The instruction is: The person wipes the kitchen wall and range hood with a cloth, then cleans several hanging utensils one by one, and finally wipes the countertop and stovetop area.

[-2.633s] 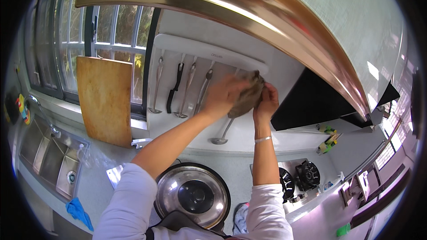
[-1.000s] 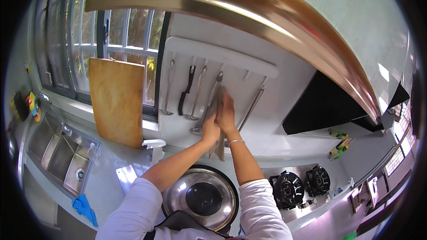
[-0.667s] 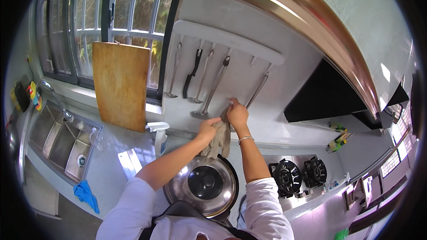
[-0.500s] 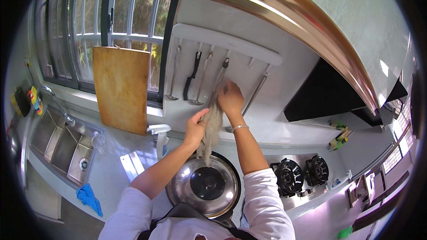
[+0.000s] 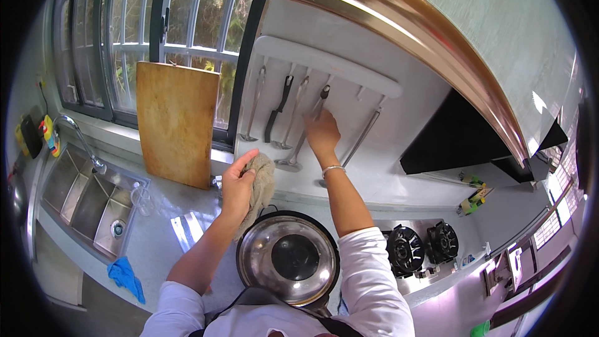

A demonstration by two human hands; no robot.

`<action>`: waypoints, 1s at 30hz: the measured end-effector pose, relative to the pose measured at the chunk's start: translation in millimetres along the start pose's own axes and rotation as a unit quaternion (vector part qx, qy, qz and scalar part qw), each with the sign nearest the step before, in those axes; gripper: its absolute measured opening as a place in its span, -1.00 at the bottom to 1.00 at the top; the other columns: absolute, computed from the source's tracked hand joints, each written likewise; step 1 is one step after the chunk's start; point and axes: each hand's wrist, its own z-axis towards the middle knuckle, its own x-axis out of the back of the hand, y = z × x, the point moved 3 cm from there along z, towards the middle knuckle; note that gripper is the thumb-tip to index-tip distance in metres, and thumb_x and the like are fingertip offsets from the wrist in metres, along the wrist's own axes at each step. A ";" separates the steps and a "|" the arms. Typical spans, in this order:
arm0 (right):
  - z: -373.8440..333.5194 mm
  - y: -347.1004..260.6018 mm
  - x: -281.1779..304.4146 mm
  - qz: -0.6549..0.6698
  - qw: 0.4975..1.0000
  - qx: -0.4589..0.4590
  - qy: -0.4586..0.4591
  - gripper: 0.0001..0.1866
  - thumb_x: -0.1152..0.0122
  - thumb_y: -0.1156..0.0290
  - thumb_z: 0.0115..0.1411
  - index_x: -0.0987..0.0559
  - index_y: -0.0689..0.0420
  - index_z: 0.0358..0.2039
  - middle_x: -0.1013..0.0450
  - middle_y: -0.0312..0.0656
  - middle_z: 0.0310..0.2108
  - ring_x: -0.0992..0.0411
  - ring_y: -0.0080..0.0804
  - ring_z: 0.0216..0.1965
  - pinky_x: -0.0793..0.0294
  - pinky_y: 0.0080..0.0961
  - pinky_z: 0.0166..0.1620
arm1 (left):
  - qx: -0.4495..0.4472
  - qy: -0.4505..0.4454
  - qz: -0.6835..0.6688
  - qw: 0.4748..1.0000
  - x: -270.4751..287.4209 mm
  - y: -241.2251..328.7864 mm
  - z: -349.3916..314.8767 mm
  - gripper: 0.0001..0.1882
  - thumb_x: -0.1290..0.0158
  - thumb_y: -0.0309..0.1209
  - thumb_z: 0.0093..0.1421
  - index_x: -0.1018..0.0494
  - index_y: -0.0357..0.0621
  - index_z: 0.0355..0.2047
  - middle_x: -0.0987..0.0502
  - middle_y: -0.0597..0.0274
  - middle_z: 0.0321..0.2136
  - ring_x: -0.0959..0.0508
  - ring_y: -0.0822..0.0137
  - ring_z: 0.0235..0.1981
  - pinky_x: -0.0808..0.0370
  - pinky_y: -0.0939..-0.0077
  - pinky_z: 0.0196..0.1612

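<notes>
the rag (image 5: 263,185) is held in the left hand (image 5: 237,187), off to the left of the pan and above the counter (image 5: 215,296); the thumb is closed over it while the forefinger is left straight. it seems to be kept aside so that the wall is left to the right hand (image 5: 322,131). that hand is placed over the handle of the fourth tool (image 5: 291,165) from the left, fingers bent in; whether the handle is truly gripped cannot be told, as the hand covers it.

five tools are counted, hung in a row from six hooks on one white rack (image 5: 331,61), heads down, presumably so that each is easily reached. the head of the last is partly hidden by the right wrist.

one lid (image 5: 295,257) is set on one pan (image 5: 336,249), probably to keep it covered. one board (image 5: 176,125) is leaned upright at the window, likely to dry and to save room. two burners (image 5: 405,249) are seen on the right, and one blue cloth (image 5: 126,279) is draped at the counter's edge, near the sink (image 5: 140,203).
</notes>
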 end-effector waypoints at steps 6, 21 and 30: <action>-9.9 25.9 -30.1 0.185 0.982 0.020 0.012 -0.76 -0.03 0.25 0.13 -0.38 0.19 -0.36 -0.40 -0.09 -0.54 -0.40 -0.17 -0.54 -0.39 -0.29 -0.43 | -0.016 -0.003 0.003 1.000 13.5 -3.8 -6.4 -0.55 0.18 -0.75 0.07 -0.39 -0.30 -0.01 -0.48 0.18 -0.16 -0.48 0.48 -0.23 -0.39 0.65 -0.11; -22.3 0.9 29.9 0.558 0.768 -0.260 -0.177 -0.85 0.05 0.41 0.17 -0.34 0.25 -0.36 -0.27 -0.24 -0.63 -0.17 -0.59 -0.74 -0.09 -0.63 -0.75 | 0.016 0.000 -0.033 0.999 24.7 -5.8 -19.2 -0.55 0.20 -0.75 0.05 -0.37 -0.36 -0.01 -0.48 0.13 -0.15 -0.49 0.40 -0.19 -0.40 0.57 -0.07; -8.2 -6.1 62.3 0.528 0.783 -0.234 -0.233 -0.87 0.05 0.46 0.16 -0.33 0.29 -0.39 -0.28 -0.19 -0.60 -0.19 -0.57 -0.73 -0.16 -0.62 -0.74 | 0.026 0.003 0.000 1.000 32.7 -9.0 -25.7 -0.54 0.21 -0.76 0.03 -0.38 -0.36 -0.02 -0.48 0.11 -0.15 -0.50 0.38 -0.18 -0.41 0.55 -0.07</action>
